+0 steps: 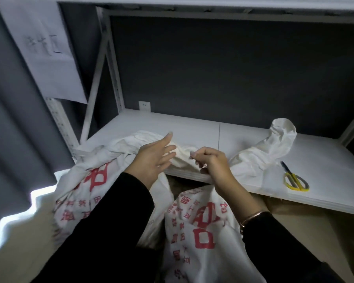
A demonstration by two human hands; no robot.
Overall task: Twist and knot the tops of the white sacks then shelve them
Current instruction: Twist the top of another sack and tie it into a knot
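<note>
Two white sacks with red print stand on the floor in front of a white shelf [192, 125]. The left sack [90, 176] leans on the shelf edge, its crumpled top [135, 139] lying on the board. My left hand [153, 158] hovers over that top with fingers spread, holding nothing. My right hand [211, 160] is curled, pinching a twisted strand of white fabric [182, 156] that runs between the two hands. The right sack [202, 231] rises to just under my right wrist. Whether the strand belongs to the left or the right sack I cannot tell.
More bunched white sack cloth [272, 144] lies on the shelf to the right of my right hand. Yellow-handled scissors [295, 181] rest near the shelf's front edge at the right. A paper sheet [47, 50] hangs on the left upright. A grey curtain [12, 119] hangs at left.
</note>
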